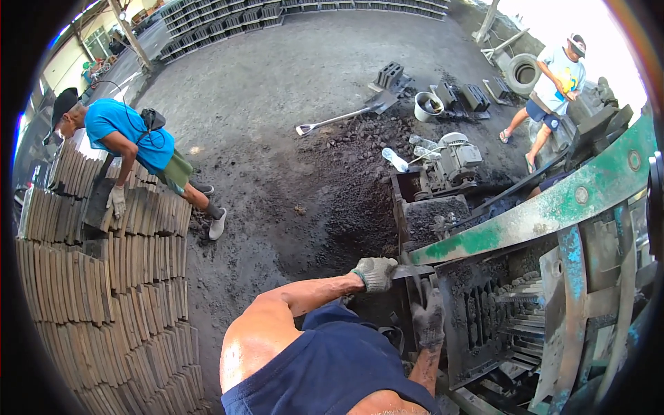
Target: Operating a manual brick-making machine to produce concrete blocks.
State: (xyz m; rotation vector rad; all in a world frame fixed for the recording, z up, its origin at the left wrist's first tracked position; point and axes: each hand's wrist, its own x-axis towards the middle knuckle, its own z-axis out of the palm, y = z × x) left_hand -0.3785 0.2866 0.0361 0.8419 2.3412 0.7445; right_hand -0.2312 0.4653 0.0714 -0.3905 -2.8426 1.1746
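My left hand (377, 274), in a grey work glove, is closed around the end of a flat grey metal bar (413, 271) at the machine's near-left edge. Just right of it and lower, my right hand (429, 317), also in a dirty glove, is raised beside the bar. Its fingers are blurred, so I cannot tell whether they grip anything. Right of my hands lies a block mould (477, 315) with dark slots. A curved green-and-white steel arm (546, 207) passes above it.
Tall stacks of wooden boards (149, 304) stand at left, where a person in blue (142, 138) bends over them. Beyond the machine are a motor (458, 159), a shovel (346, 119), a white bucket (429, 106) and loose dark aggregate (360, 200). Another person (557, 76) stands far right.
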